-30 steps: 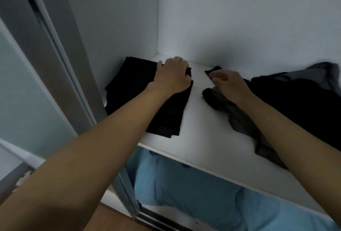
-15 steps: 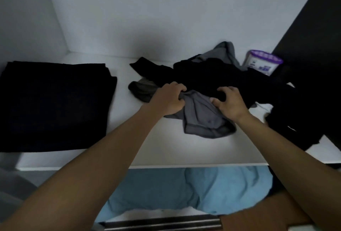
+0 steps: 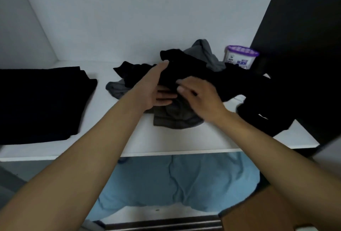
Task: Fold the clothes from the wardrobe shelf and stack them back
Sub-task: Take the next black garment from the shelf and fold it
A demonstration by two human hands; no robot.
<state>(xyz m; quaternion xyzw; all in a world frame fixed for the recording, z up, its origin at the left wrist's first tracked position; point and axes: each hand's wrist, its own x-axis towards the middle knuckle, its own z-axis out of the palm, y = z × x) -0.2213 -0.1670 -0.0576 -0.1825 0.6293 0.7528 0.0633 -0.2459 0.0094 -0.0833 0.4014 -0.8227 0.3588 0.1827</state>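
A folded black stack (image 3: pixel 42 101) lies at the left of the white shelf (image 3: pixel 129 138). In the middle is a loose pile: a black garment (image 3: pixel 230 83) over a crumpled grey garment (image 3: pixel 175 118), with more grey cloth (image 3: pixel 203 51) at the back. My left hand (image 3: pixel 156 90) has its straight fingers slid under the black garment's left end, thumb up along its edge. My right hand (image 3: pixel 195 95) sits on top of the same garment with its fingers curled on the cloth.
A white tub with a purple lid (image 3: pixel 239 59) stands at the back right, behind the pile. A dark wardrobe panel (image 3: pixel 304 46) closes the right side. Blue bedding (image 3: pixel 175 181) fills the space below the shelf. A brown surface (image 3: pixel 267 210) shows at the bottom right.
Both hands left the grey garment and moved up to the black garment. The left hand opened and slid under it; the right hand came over its top.
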